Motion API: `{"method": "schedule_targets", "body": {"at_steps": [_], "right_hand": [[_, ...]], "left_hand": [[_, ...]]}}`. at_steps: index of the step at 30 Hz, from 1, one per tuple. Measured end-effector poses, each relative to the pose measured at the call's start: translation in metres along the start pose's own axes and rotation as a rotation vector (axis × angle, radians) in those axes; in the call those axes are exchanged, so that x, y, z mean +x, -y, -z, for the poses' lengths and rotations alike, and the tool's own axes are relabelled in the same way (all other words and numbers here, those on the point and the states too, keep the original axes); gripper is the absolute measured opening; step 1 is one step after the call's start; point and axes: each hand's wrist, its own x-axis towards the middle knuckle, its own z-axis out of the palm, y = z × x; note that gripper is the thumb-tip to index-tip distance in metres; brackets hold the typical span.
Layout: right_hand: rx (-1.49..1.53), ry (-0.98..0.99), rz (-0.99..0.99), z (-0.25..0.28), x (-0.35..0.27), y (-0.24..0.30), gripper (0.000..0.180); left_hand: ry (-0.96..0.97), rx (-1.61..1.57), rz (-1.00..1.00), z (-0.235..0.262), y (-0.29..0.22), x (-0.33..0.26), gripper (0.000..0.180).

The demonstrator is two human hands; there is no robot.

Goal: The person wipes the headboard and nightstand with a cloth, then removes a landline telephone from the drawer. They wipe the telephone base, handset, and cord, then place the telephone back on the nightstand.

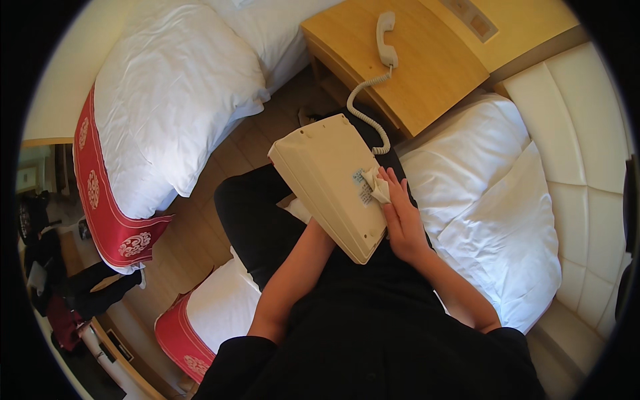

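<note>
A cream telephone base (317, 170) is tilted above my lap, its underside with a pale blue label facing up. My left hand (321, 235) supports it from beneath; the fingers are hidden behind the base. In my right hand (402, 217) is a crumpled white cloth (379, 187), pressed on the underside beside the label with the fingers closed over it. A coiled cord (365, 100) runs from the base to the handset (385, 41), which lies on the wooden nightstand (427, 87).
I sit on a bed with white bedding (493, 193) by a padded cream headboard (567, 147). Across a strip of wooden floor (193, 227) stands another bed (173, 100) with a red runner (93, 187). At far left, a mirror (50, 247) reflects dark clothing.
</note>
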Motion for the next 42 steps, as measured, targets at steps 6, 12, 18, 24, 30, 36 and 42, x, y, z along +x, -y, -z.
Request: {"method": "schedule_targets", "body": {"at_steps": [6, 12, 18, 24, 30, 36, 42], "right_hand": [[0.367, -0.072, -0.334, 0.028, 0.002, 0.001, 0.043], [0.117, 0.107, 0.063, 0.023, 0.0, 0.062, 0.062], [-0.693, 0.137, 0.097, 0.008, 0.018, 0.103, 0.079], [-0.664, 0.073, 0.12, 0.0, 0.042, 0.109, 0.08], [-0.688, 0.109, 0.104, 0.005, 0.021, 0.108, 0.084], [-0.595, 0.106, 0.044, 0.015, -0.002, 0.096, 0.088], [-0.193, 0.105, -0.075, 0.057, 0.012, 0.097, 0.092]], "left_hand": [[0.003, 0.023, -0.014, 0.0, 0.008, 0.008, 0.05], [0.012, 0.03, -0.018, -0.001, 0.019, 0.016, 0.05], [0.009, 0.059, -0.033, 0.0, 0.027, 0.018, 0.049], [-0.005, 0.096, -0.043, -0.002, 0.031, 0.012, 0.048], [-0.02, 0.119, -0.074, 0.0, 0.034, 0.01, 0.047], [-0.091, 0.116, -0.174, 0.002, 0.025, 0.006, 0.046], [-0.27, 0.116, 0.041, -0.028, -0.006, 0.011, 0.049]]}}
